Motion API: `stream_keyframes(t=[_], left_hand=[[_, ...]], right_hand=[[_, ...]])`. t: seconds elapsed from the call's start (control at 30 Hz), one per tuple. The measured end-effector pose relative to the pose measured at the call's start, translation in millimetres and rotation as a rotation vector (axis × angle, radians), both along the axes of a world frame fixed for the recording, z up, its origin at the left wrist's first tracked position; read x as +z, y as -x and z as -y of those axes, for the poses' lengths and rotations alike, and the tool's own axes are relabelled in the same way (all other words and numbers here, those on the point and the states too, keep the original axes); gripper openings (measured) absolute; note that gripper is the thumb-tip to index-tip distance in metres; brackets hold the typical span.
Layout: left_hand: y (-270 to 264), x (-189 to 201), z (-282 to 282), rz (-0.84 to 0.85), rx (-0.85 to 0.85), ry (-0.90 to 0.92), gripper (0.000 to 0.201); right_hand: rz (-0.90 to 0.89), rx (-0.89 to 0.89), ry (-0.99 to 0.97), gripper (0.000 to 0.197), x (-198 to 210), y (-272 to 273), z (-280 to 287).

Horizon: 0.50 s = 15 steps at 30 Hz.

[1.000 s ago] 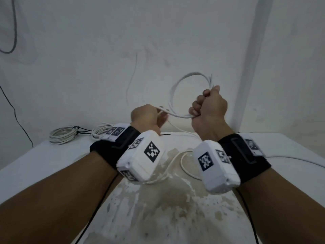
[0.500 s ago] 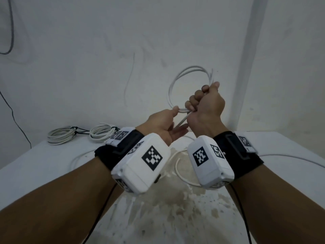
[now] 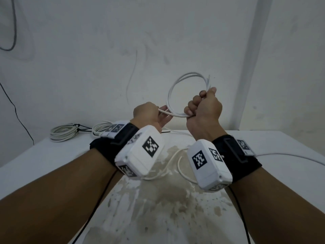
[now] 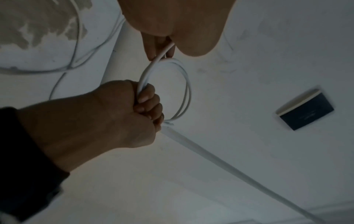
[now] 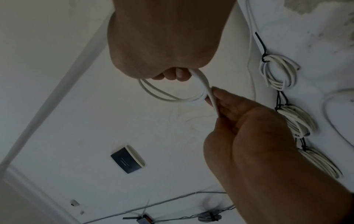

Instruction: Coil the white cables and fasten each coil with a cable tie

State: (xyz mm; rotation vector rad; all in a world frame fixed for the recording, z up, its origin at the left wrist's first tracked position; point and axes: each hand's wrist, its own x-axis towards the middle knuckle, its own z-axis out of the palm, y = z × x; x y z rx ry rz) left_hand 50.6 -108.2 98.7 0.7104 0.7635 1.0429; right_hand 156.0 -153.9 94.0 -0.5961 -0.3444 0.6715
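The white tabletop (image 3: 52, 155), its paint worn to brown patches in the middle, carries loose white cable and, at its far left edge, finished coils (image 3: 63, 132) bound with black cable ties (image 5: 265, 58). Above it, the right hand (image 3: 204, 107) is clenched in a fist around a small upright coil (image 3: 177, 88) of the white cable, gripping the loops at their lower right. The left hand (image 3: 149, 114), just beside it, pinches the strand (image 3: 165, 112) running into the coil's bottom between thumb and fingers. The remaining cable (image 3: 181, 166) trails down onto the tabletop between the wrists.
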Motion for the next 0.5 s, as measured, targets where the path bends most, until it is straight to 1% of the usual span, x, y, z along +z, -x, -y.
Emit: stream_keyframes(t=[0.1,0.2,0.27,0.33,0.37,0.43,0.5], left_hand=[[-2,-3,-4,0.025,0.075,0.022,0.023],[3,2,-19,0.036,0.139,0.036,0.029],[9,2,-32,-0.039,0.127,-0.004,0.034],[10,1,-39,-0.124,0.101,-0.042,0.034],[7,-1,-41,-0.189,0.087,-0.111,0.033],[0,-2,-46,-0.327,0.077,-0.346,0.031],[-6,1,-51,-0.420,0.059,-0.574,0.033]], right_hand=[[-0.021,0.002,0.019,0.044,-5,-6,-1],[-0.043,0.000,0.009,0.045,-9,-17,0],[-0.064,-0.002,-0.017,0.045,-9,-29,3],[-0.057,0.015,-0.031,0.046,-9,-39,8],[-0.037,0.038,-0.034,0.046,-9,-41,10],[0.030,0.111,-0.038,0.046,-9,-38,10],[0.095,0.180,-0.040,0.046,-8,-29,7]])
